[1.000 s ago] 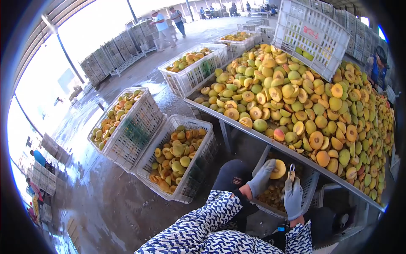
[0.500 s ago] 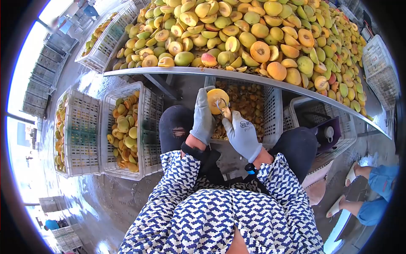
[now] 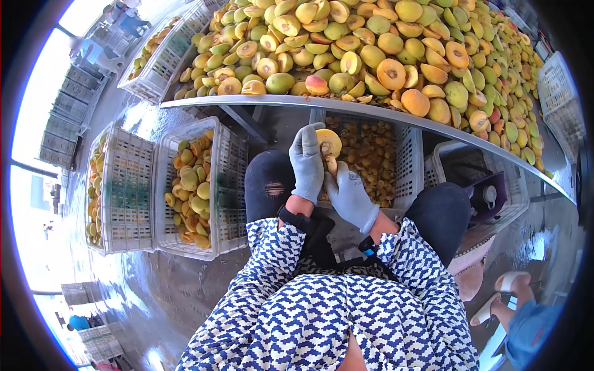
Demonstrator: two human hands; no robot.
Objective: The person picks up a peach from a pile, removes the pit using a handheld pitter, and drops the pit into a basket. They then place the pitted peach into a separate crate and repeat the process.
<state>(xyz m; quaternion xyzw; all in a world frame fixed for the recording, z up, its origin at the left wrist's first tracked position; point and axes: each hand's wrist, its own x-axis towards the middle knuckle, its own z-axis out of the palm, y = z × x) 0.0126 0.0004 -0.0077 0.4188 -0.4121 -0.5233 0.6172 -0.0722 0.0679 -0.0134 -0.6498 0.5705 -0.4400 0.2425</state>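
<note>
My left hand (image 3: 307, 162), in a grey glove, is closed on a yellow peach half (image 3: 333, 142) with its cut face turned up and to the right. Gloved the same way, my right hand (image 3: 352, 199) grips the short handle of a pitting tool (image 3: 332, 165). Its metal loop lies on the middle of the cut face, where the pit sits. Both hands are close together between my knees, just in front of the metal table edge. Below them stands a white crate (image 3: 408, 162) holding many brown pits and scraps.
A large heap of peach halves (image 3: 390, 43) covers the metal-edged table (image 3: 272, 100). To the left, white crates (image 3: 213, 185) hold more peaches. A purple container (image 3: 492, 201) sits in a crate at right. Another person's legs (image 3: 520, 315) are on the wet floor at lower right.
My hands have come closer together, the left fingers curling further over the peach half. The tool's loop has shifted on the cut face. The other person's feet have moved; the view has shifted slightly.
</note>
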